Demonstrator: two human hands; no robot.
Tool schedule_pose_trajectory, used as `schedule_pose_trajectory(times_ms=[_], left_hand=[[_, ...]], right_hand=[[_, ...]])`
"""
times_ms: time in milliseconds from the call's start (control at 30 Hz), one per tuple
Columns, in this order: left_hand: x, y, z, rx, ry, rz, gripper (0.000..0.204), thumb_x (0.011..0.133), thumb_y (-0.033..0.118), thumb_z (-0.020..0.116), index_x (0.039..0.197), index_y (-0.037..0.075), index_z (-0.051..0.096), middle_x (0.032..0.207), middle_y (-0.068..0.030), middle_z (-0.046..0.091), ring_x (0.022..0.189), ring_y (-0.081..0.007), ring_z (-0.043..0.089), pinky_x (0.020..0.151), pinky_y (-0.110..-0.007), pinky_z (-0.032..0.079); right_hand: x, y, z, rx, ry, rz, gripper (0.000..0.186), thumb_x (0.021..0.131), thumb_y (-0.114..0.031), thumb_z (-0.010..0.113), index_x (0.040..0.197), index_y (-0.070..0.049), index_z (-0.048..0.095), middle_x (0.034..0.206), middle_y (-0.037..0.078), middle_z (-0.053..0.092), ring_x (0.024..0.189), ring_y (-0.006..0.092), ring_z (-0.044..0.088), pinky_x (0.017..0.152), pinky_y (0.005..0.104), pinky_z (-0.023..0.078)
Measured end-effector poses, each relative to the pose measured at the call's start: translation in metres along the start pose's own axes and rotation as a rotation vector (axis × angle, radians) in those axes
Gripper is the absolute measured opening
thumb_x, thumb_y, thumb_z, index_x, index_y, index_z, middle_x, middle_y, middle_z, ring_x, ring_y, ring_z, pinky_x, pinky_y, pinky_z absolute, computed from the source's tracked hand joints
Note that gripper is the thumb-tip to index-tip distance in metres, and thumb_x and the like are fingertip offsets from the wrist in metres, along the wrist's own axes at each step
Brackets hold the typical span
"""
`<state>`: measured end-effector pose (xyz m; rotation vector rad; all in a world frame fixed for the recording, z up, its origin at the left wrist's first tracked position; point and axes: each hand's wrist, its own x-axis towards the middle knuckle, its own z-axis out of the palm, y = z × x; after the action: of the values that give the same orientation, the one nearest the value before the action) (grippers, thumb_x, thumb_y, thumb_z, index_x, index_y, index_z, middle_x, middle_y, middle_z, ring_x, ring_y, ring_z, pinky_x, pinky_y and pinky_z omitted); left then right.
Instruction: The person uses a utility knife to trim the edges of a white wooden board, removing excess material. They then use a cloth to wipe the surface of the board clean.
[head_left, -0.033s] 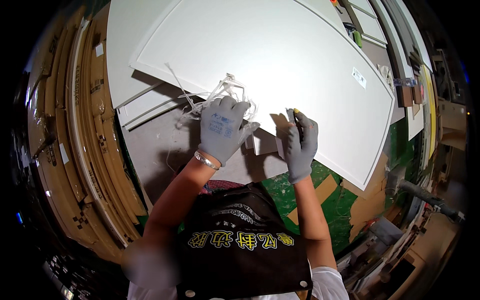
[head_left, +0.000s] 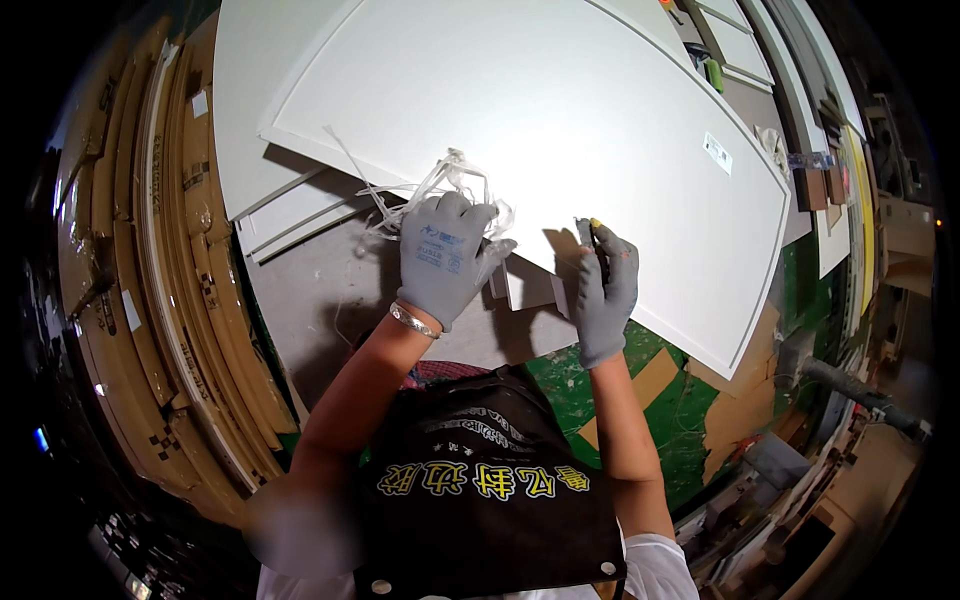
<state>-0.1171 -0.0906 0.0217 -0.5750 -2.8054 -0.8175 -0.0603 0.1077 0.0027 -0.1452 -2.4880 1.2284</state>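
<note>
My left hand (head_left: 445,260), in a grey glove, has its fingers curled onto a tangled bundle of thin white plastic strips (head_left: 458,180) at the lower edge of a large white panel (head_left: 520,100). The panel has a curved raised rim and a small label (head_left: 717,152). My right hand (head_left: 605,285), also gloved, is closed on a small dark tool (head_left: 585,232) with a yellow part, probably a cutter, pointing up over the panel. The tool's lower part is hidden by my fingers.
More white panels (head_left: 250,60) lie beneath. Stacked brown cardboard packages (head_left: 140,260) line the left. At right are long boards (head_left: 855,220), wooden blocks (head_left: 808,190) and a grey pipe (head_left: 850,390). Green floor (head_left: 675,440) with cardboard scraps (head_left: 635,390) shows below; a green-handled tool (head_left: 712,78) lies up top.
My right hand has shifted very slightly to the right with the tool. My left hand stays on the strips with little visible movement.
</note>
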Motion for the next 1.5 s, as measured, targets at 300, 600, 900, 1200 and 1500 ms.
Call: schedule_pose_trajectory(times_ms=[300,600,900,1200,1500], left_hand=[[-0.005,-0.026,0.015,0.023,0.032,0.227,0.009,0.081,0.017,0.065,0.086,0.011,0.062,0.079,-0.0065,0.053,0.076,-0.0267,0.052,0.069,-0.040,0.040],[-0.009,-0.070,-0.020,-0.422,0.266,-0.284,0.015,0.090,0.017,0.058,0.087,0.002,0.056,0.085,-0.0102,0.051,0.081,-0.0240,0.050,0.075,-0.037,0.042],[-0.031,-0.128,-0.050,-1.664,0.398,-0.624,0.029,0.099,0.028,0.052,0.114,0.003,0.054,0.103,-0.0120,0.062,0.094,-0.0218,0.062,0.087,-0.040,0.052],[-0.048,-0.166,-0.091,-1.767,0.550,-0.842,0.020,0.096,0.027,0.058,0.089,0.009,0.058,0.067,0.0033,0.047,0.047,-0.0053,0.031,0.042,-0.019,0.026],[-0.061,-0.201,-0.161,-1.587,0.804,-0.731,0.020,0.093,0.029,0.062,0.088,0.011,0.057,0.061,0.0040,0.041,0.048,-0.0061,0.033,0.041,-0.019,0.027]], right_hand=[[0.001,-0.008,-0.007,-0.063,0.040,-0.027,0.026,0.092,-0.012,0.056,0.116,0.000,0.059,0.103,0.016,0.059,0.092,0.0275,0.056,0.080,0.0356,0.047],[-0.001,-0.007,-0.006,-0.010,0.061,0.017,0.027,0.093,-0.013,0.055,0.115,0.001,0.059,0.102,0.017,0.058,0.090,0.0280,0.056,0.077,0.0362,0.047],[0.000,-0.005,-0.006,-0.044,0.029,-0.010,0.027,0.093,-0.014,0.057,0.116,0.000,0.059,0.105,0.016,0.060,0.095,0.0283,0.056,0.082,0.0358,0.047],[-0.003,0.001,-0.001,-0.031,0.065,-0.020,0.029,0.092,-0.011,0.057,0.119,-0.001,0.060,0.103,0.014,0.059,0.094,0.0252,0.056,0.083,0.0338,0.046],[-0.006,0.006,0.000,0.064,0.027,0.018,0.032,0.095,-0.012,0.054,0.124,0.002,0.055,0.110,0.013,0.053,0.100,0.0214,0.055,0.089,0.0322,0.045]])
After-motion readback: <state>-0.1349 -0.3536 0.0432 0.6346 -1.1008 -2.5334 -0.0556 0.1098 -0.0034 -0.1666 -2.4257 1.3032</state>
